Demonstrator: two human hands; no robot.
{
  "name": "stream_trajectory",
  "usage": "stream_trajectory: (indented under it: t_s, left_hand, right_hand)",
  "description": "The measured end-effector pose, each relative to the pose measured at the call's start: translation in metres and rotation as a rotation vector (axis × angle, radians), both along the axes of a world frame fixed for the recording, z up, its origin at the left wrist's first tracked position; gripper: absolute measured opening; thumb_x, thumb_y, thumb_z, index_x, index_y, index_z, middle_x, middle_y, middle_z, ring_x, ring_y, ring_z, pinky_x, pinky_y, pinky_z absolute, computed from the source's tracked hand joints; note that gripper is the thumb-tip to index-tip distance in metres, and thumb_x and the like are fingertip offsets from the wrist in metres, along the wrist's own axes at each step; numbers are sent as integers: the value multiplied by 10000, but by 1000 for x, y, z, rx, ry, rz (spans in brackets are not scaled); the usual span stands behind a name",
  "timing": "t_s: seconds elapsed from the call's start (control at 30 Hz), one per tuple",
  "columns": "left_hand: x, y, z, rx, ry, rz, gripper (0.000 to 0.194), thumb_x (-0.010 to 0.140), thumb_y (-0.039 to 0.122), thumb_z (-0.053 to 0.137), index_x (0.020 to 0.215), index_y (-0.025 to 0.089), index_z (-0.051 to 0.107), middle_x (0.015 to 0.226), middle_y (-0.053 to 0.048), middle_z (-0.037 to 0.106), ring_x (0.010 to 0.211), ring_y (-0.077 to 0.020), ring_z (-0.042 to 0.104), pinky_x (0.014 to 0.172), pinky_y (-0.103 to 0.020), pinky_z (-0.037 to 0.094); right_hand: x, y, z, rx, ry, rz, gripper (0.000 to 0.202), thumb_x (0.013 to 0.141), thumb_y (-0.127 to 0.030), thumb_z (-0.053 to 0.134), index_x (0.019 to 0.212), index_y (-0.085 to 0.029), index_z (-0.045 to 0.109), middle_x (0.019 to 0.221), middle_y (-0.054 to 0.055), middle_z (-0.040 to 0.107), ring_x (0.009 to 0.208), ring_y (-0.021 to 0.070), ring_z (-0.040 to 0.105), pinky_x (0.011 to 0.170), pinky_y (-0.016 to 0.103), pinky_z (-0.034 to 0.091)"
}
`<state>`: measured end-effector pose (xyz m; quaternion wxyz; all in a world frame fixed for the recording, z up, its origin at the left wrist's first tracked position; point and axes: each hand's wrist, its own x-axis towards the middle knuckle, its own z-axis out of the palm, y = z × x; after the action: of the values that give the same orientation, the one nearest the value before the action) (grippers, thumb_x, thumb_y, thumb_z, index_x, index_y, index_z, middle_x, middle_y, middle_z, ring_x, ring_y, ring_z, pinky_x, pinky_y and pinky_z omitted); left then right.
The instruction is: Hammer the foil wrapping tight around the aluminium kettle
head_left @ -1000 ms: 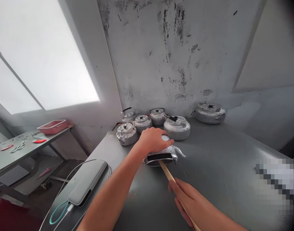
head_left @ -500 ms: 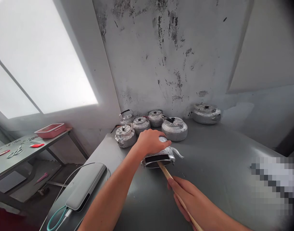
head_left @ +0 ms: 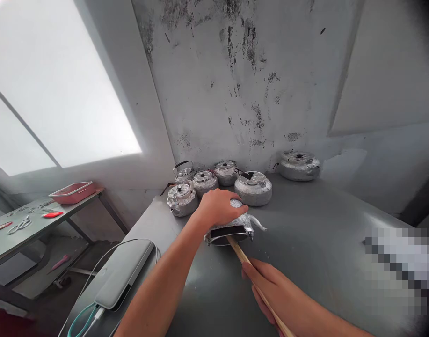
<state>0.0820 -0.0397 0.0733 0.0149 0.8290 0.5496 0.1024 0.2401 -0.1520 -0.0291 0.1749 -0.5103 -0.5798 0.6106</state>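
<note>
A silvery metal kettle [head_left: 239, 220] lies tipped on its side on the grey table [head_left: 305, 252], its open mouth facing me and its spout pointing right. My left hand [head_left: 221, 207] is wrapped over the kettle's upper side, thumb and fingers spread around it. A wooden stick [head_left: 243, 256] runs into the kettle's mouth, and my right hand [head_left: 270, 285] grips it with closed fingers. The stick's far end is hidden inside the kettle. A black grip on the kettle's handle lies across the top of the mouth.
Behind stand several metal kettles, among them a spouted one [head_left: 182, 200], a wide one [head_left: 253, 189] and one at the right [head_left: 300, 166]. A power bank [head_left: 125, 274] with cables lies left. A side table holds a pink basket [head_left: 72, 193] and scissors [head_left: 20, 225].
The whole view has shifted slightly. Both hands, the kettle and the stick look almost the same relative to one another.
</note>
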Motion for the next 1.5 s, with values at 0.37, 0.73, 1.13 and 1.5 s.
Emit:
stream_trajectory:
  t_s: [0.37,0.73,1.13,1.5]
  left_hand:
    - [0,0,-1,-4,-12,3,480,857,623,481,1195,374,714,1106,-3,751,1026,-291,669,880,-385,515]
    - [2,0,-2,50,-77,-21,353,828,498,545,1093,324,698,1044,10,748,984,-269,669,841,-362,509]
    - [2,3,-7,181,-118,7,380,882,592,508,977,254,652,843,-32,725,821,-266,678,734,-350,497]
    - [5,2,-6,124,-72,24,434,915,642,440,1001,256,622,820,-37,711,826,-286,676,723,-364,480]
  right_hand:
    - [-2,-3,0,79,4,12,384,996,-572,284,883,-242,444,483,-98,408,343,84,303,270,174,363]
    - [-1,6,10,21,-14,-66,384,997,-563,293,1023,-227,477,501,-86,405,412,110,359,285,180,400]
    - [-2,1,7,42,35,-67,395,998,-560,296,1041,-223,497,473,-101,396,336,88,292,267,182,388]
    - [-2,6,3,38,73,-127,416,992,-566,317,1133,-217,494,486,-101,407,358,97,320,278,188,404]
